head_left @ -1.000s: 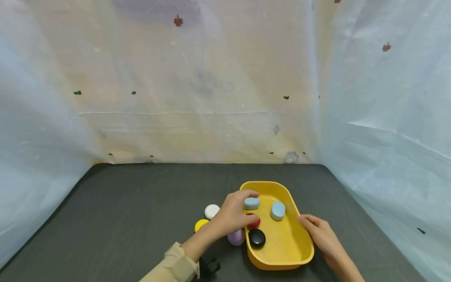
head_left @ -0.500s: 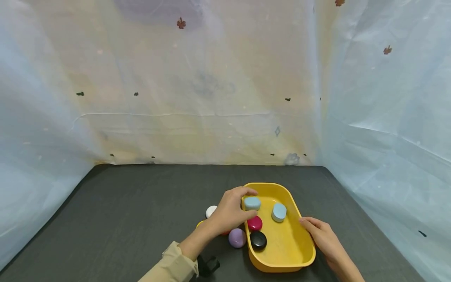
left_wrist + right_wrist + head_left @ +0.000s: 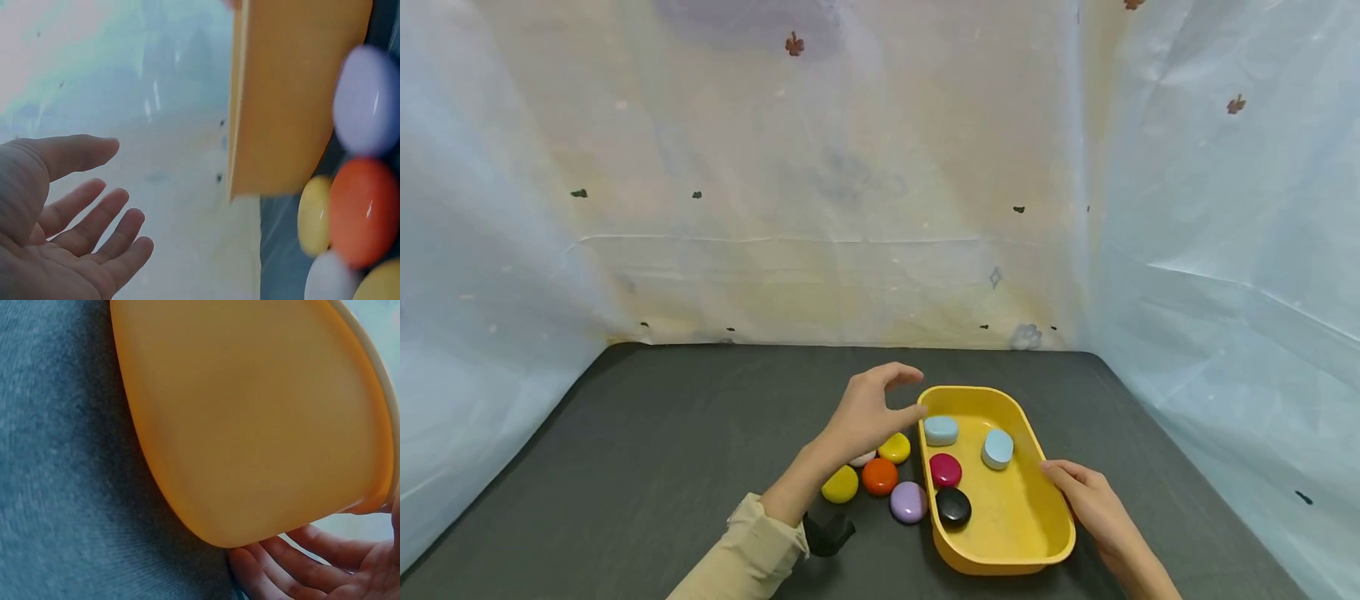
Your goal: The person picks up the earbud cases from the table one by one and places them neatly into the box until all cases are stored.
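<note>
My left hand (image 3: 861, 417) is just left of the yellow tub (image 3: 1011, 525), thumb and fingers spread with nothing between them. In the left wrist view, its palm and loosely bent fingers show against the backdrop. At the tub's right side, my right hand (image 3: 1093, 508) grips the rim, thumb on top and fingers against the outer wall. Inside the tub lie two light blue pieces (image 3: 997, 448), a crimson piece (image 3: 945, 471) and a black one (image 3: 953, 507), all smooth and pebble-like. Outside, below my left hand, sit an orange piece (image 3: 880, 477) and a purple piece (image 3: 909, 502).
Two yellow pieces (image 3: 840, 485) and a partly hidden white piece (image 3: 330, 278) lie beside the orange one. The dark grey tabletop (image 3: 700, 450) is bounded by a pale patterned sheet (image 3: 820, 167) at the back and sides. A black strap (image 3: 827, 535) hangs at my left wrist.
My left hand has drawn back left and up from inside the tub, where its thumb overlapped the crimson piece. That piece now rests uncovered in the tub. My right hand stays at the rim.
</note>
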A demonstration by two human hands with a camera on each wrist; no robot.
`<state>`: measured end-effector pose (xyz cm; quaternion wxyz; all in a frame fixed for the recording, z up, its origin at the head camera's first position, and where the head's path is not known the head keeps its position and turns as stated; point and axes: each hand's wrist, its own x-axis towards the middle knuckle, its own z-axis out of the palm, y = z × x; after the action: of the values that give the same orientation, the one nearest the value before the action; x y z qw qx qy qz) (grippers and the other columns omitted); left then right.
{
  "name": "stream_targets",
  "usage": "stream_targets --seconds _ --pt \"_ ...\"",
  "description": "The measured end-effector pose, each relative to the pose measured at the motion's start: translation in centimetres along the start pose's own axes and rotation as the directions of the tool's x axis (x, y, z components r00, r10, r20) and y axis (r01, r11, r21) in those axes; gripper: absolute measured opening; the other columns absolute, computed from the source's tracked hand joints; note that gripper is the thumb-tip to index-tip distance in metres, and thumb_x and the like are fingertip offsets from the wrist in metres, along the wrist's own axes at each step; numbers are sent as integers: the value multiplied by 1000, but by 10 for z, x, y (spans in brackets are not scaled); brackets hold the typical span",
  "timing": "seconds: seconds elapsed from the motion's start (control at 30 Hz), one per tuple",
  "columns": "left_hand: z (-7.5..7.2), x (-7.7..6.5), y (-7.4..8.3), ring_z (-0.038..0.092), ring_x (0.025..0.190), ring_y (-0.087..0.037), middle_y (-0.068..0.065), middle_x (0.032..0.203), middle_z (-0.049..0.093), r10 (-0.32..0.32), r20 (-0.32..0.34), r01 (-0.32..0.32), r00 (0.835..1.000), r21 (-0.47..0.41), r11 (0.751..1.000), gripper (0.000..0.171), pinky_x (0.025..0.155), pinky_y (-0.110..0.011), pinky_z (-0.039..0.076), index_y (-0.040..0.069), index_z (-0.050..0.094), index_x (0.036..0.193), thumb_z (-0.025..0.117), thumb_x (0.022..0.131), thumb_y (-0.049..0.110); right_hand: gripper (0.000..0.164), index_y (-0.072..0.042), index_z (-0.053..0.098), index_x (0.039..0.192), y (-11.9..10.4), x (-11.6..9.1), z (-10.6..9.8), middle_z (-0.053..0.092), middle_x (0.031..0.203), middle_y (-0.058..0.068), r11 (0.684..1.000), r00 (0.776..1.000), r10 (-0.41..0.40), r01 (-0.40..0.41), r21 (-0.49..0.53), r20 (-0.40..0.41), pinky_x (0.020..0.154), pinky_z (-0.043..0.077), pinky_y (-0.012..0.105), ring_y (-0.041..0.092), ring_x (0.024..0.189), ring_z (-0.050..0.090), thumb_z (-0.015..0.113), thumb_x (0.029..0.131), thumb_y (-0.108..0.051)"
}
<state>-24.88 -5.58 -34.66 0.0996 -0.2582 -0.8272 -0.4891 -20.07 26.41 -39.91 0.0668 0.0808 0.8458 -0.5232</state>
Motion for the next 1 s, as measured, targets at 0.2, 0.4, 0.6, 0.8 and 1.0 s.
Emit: stream_targets --seconds 0.2,0.4,0.6,0.8,1.0 --pt "-18 -1 -15 58 116 -26 -6 120 64 -98 -20 98 995 -10 995 37 100 -43 45 11 65 121 77 88 18 48 7 60 127 1 0 4 67 104 9 1000 1000 1 -1 8 4 73 55 35 23 84 64 54 101 -34" --pt "-22 0 -24 59 113 -27 -2 117 64 -130 16 130 991 -9 991 35 98 -46 46 11 66 119 77 87 20 48 6 60 126 1 0 3 67 102 8 1000 1000 6 -6 -4 -3 72 54 35 23 83 63 54 101 -34" --pt "-34 -9 -35 58 114 -20 1 119 64 -168 83 165 982 48 985 38 99 -42 46 14 65 121 78 86 24 49 6 60 127 0 0 0 67 104 8 1000 1000 -7 7 -12 5 73 54 34 22 84 63 53 102 -35" --pt "-55 -36 -57 58 114 -22 -3 122 63 -191 126 182 973 78 980 43 98 -43 47 14 64 122 79 85 29 49 6 60 127 0 1 2 67 102 8 1000 1000 -19 19 -6 5 72 54 34 23 84 64 54 102 -35" --pt "-66 -56 -65 57 115 -27 -7 125 61 -167 200 153 966 82 985 56 97 -44 48 11 61 127 81 82 38 54 5 59 129 0 0 0 67 106 8 1000 1000 12 -12 -26 1 75 54 34 21 86 63 54 101 -40"
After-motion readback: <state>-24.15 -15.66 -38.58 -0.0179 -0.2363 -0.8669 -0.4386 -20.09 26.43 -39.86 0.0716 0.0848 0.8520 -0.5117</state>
